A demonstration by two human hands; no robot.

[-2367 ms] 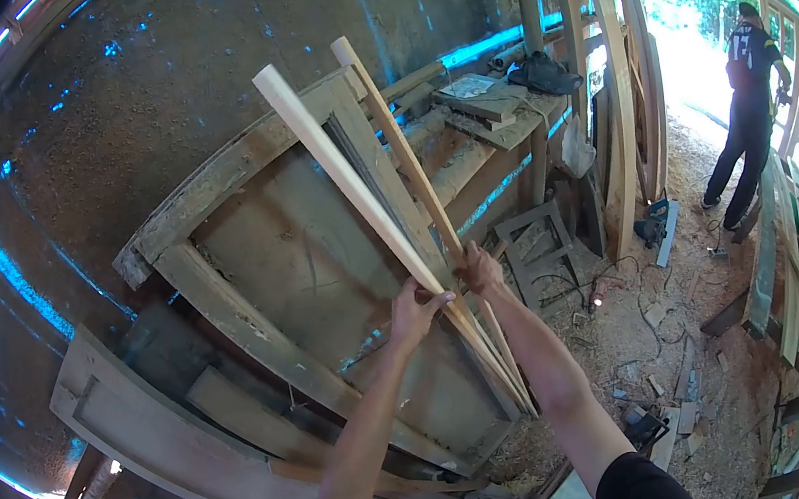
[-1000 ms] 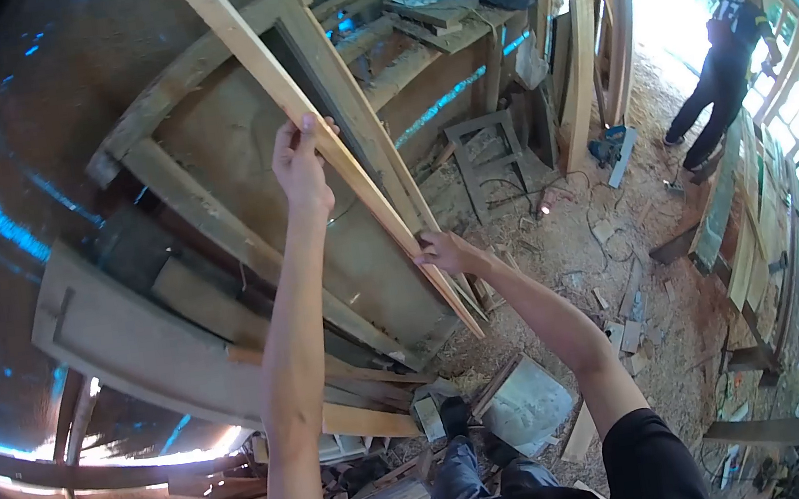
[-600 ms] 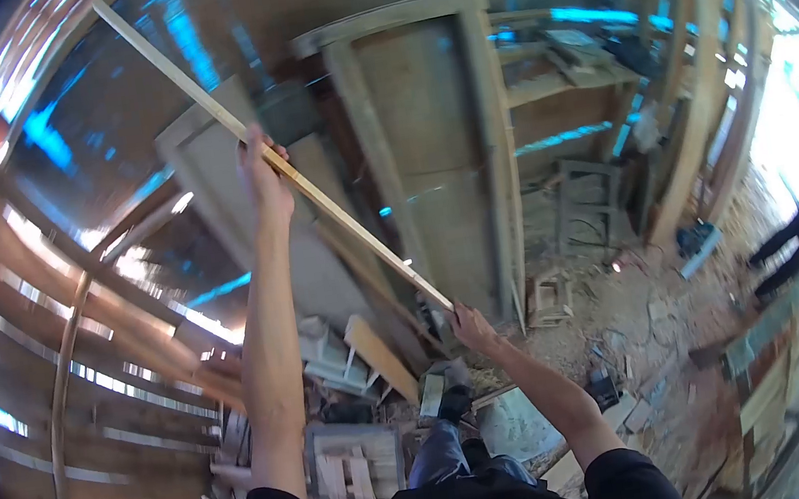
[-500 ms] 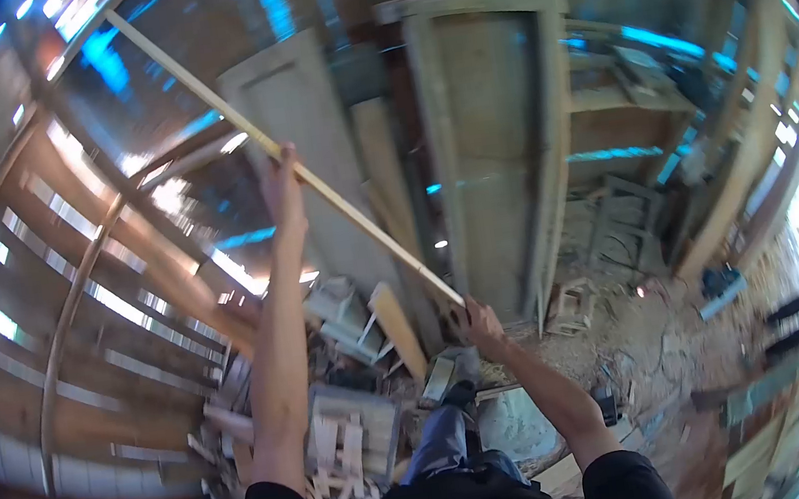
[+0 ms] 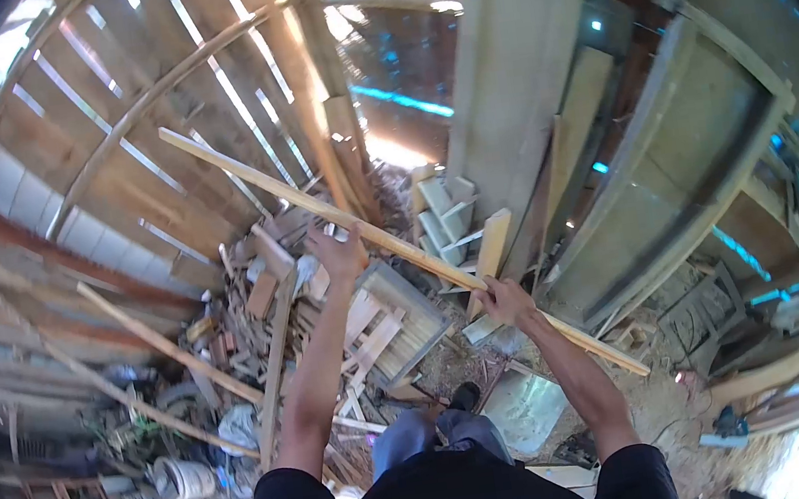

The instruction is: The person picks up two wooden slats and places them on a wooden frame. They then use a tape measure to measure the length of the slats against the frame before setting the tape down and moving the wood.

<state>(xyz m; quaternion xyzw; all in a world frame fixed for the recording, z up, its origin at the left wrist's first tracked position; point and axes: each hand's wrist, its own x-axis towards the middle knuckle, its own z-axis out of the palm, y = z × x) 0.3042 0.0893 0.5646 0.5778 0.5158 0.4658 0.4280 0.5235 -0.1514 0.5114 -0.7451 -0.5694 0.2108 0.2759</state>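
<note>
A long, thin wooden strip (image 5: pixel 259 179) slants across the view, from upper left by the plank wall down to lower right. My right hand (image 5: pixel 505 300) is closed around it past its middle, and the lower end juts out beyond my forearm. Right beside the strip, my left hand (image 5: pixel 337 253) has its fingers apart, with the thumb side at the wood. Below the strip lies a grey-framed panel (image 5: pixel 411 298) with short wood pieces on it.
A pale door panel (image 5: pixel 521 62) and a framed cabinet-like piece (image 5: pixel 681 162) lean at the back. Scrap wood (image 5: pixel 264 293) is heaped left of centre. Poles (image 5: pixel 170 345) slant at the left, above a white bucket (image 5: pixel 183 480). A pale sheet (image 5: pixel 524 410) lies by my feet.
My view has swung left toward the plank wall. The strip now extends past my right hand at its lower end. My left hand has opened from its hold on the strip.
</note>
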